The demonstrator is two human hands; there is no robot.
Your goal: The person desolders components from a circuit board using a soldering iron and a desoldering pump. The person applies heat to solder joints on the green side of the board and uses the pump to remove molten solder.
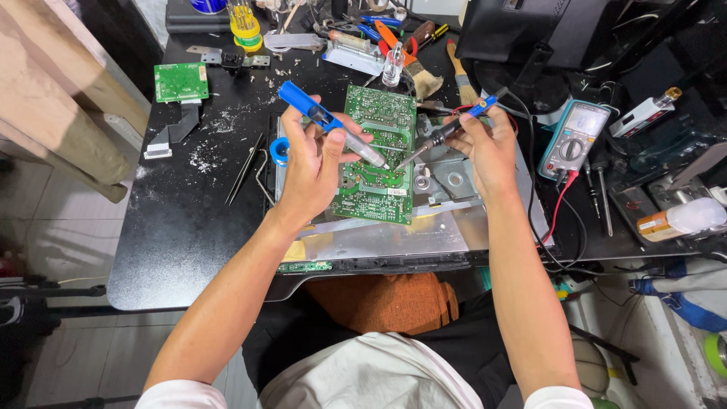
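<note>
Two hands work over a green circuit board [376, 155]: the left hand [310, 163] fingers closed around a blue desoldering pump [329, 123], the right hand [485, 148] gripping a thin soldering iron [447, 132].

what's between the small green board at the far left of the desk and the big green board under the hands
In the head view, between the small green board and the big circuit board lies bare black desk dusted with white debris.

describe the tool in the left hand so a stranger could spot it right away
Start at the big green circuit board mid-bench. The left hand holds a desoldering pump with its tip on that board. Its fat blue-and-silver barrel sets it apart from the thin black soldering iron opposite.
</note>
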